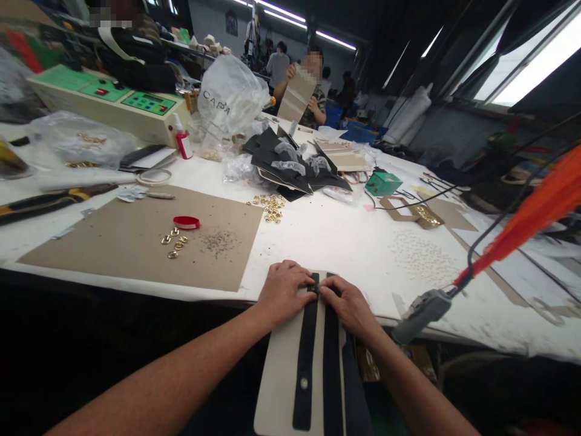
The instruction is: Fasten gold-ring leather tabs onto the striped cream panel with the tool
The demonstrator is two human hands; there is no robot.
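A beige panel [281, 369] with black straps running lengthwise rests at the near edge of the table. My left hand [285, 289] lies over its far end, thumb and fingertips closed about the end of the left black strap [306, 357]. A small light round spot, perhaps a metal fastener [304, 383], shows lower on that strap. From the other side, my right hand [348, 304] has thumb and forefinger pinched together at the same strap end. Whatever those fingertips hold is too small to make out. The second black strap [333, 369] passes beneath the right hand.
Gold buckles [177, 242] and a red band [186, 223] lie on a brown board [136, 242]. More gold pieces [272, 209] sit beyond it. Black panels [295, 163] are piled mid-table. A grey-handled tool with an orange brush [422, 315] hangs at right. Another person [313, 91] holds a panel.
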